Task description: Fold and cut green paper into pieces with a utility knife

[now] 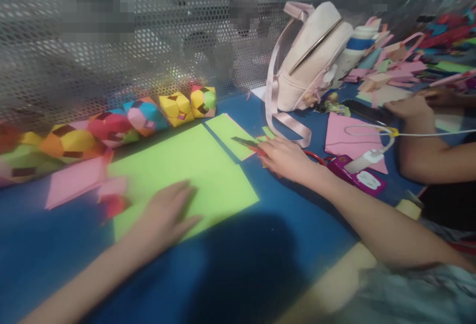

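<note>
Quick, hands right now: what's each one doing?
Left hand: open, flat on the large green sheet.
Right hand: on red-handled scissors beside the small green sheet; grip cannot be told.

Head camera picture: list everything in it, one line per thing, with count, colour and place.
large paper sheet: one, light green, middle of the table, under the left hand.
small paper sheet: one, light green, just behind the large sheet.
scissors: one pair, red handles, under the right hand; mostly hidden.
folded paper shapes: a row, count unclear, multicoloured, along the mesh wall.
pink papers: a few, blurred, left of the large sheet.
backpack: one, pale pink, far side, leaning.
pink sheet: one, right of the backpack strap.
table: one, blue top.
co-worker's hand: one, right edge.
left hand: flat on the large sheet.
right hand: on the scissors, fingers curled.
</note>
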`<state>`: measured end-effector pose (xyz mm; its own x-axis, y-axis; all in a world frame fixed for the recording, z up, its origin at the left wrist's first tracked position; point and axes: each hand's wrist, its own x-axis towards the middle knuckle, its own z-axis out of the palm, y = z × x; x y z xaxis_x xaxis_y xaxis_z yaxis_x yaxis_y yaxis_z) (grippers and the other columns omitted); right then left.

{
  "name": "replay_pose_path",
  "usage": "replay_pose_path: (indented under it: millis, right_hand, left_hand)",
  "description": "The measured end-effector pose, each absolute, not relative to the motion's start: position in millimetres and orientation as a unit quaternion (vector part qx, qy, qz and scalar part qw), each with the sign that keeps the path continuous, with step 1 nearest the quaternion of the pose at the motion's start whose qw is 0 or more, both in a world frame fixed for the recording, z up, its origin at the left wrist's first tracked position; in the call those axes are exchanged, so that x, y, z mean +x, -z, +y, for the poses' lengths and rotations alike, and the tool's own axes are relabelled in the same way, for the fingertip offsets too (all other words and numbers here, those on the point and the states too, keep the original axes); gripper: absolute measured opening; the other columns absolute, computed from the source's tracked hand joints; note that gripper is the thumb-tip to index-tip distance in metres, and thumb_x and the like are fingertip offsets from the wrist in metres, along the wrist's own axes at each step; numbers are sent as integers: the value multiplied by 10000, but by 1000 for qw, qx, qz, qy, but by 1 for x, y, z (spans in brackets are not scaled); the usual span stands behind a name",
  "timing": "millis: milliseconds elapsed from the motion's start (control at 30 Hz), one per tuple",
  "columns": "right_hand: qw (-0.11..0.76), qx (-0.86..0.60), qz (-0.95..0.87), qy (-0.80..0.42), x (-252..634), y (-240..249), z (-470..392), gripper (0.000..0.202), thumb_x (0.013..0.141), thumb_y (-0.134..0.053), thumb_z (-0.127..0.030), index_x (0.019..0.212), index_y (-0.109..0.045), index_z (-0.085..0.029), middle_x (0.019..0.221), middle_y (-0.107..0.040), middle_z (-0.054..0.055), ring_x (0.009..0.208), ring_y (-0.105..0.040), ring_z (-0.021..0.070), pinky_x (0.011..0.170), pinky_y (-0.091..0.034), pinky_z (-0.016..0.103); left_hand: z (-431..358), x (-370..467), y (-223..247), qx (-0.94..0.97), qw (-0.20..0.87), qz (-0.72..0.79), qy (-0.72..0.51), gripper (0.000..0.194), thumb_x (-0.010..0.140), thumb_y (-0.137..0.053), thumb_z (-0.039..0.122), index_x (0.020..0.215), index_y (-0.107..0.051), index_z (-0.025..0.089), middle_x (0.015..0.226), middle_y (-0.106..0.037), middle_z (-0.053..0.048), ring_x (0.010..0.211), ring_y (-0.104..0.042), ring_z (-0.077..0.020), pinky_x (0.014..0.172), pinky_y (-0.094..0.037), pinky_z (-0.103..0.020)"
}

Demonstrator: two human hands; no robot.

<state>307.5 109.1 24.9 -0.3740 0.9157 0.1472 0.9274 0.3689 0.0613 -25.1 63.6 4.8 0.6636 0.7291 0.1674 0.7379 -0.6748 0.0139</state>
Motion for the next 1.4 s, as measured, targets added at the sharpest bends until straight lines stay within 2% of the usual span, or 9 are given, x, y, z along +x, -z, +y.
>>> replay_pose_path:
  millis: [100,267,367,533,767,1000,1233,1400]
  right_hand:
    - [64,-556,-827,46,309,-21,113,186,949,-476,-176,922,-651,-120,888,-664,110,853,-591,236,755,-427,332]
    - [103,-562,-819,48,311,-15,117,204,919,-486,-156,1036,-642,-99,1003,-642,145,980,-550,266,830,-429,361]
    - [168,-562,-808,58,310,-16,115,232,892,-499,-153,1059,-643,-80,970,-634,154,972,-545,287,838,-445,395]
    - [270,-493,-827,11,305,-20,103,267,853,-490,-115,1086,-620,-117,989,-631,127,957,-581,255,867,-477,399]
    - [253,-503,-825,-44,311,-18,82,291,835,-492,-116,1100,-612,-128,1075,-645,116,1010,-618,240,908,-500,388]
    - [252,-502,-827,-15,317,-4,72,315,832,-493,-135,1121,-615,-154,1084,-640,127,1035,-617,273,877,-530,410]
    - [257,-491,-832,4,316,2,67,263,812,-489,-130,1033,-630,-146,1003,-634,129,914,-633,277,789,-543,418]
    - [273,-494,-826,-8,320,5,66,265,809,-503,-122,1041,-626,-161,995,-635,117,912,-634,272,793,-546,424]
  left_hand:
    - [65,-22,-6,-910,24,-405,81,477,933,-462,517,1211,-580,148,1240,-633,-180,1114,-615,-320,913,-514,-493]
    - [61,-20,-7,-905,36,-407,119,433,925,-482,491,1173,-578,149,1156,-637,-167,1036,-619,-301,868,-526,-463]
    - [57,-19,-5,-898,42,-415,139,422,922,-496,477,1180,-558,150,1132,-613,-159,1027,-612,-292,863,-533,-444]
    - [50,-16,-2,-881,35,-436,180,339,954,-476,357,1216,-509,143,1106,-577,-138,994,-618,-245,841,-546,-376]
    - [48,-18,5,-883,36,-419,210,258,964,-470,292,1163,-524,137,1036,-613,-124,953,-619,-232,821,-544,-366]
    - [44,-14,4,-893,56,-411,174,432,939,-481,472,1156,-556,106,1090,-651,-175,981,-624,-305,826,-534,-449]
    - [41,-12,4,-888,29,-429,163,400,903,-532,462,1121,-584,130,1036,-668,-154,943,-632,-304,809,-528,-452]
    - [39,-8,1,-878,24,-458,140,519,843,-596,526,1178,-568,131,1151,-648,-187,1042,-608,-349,852,-511,-497]
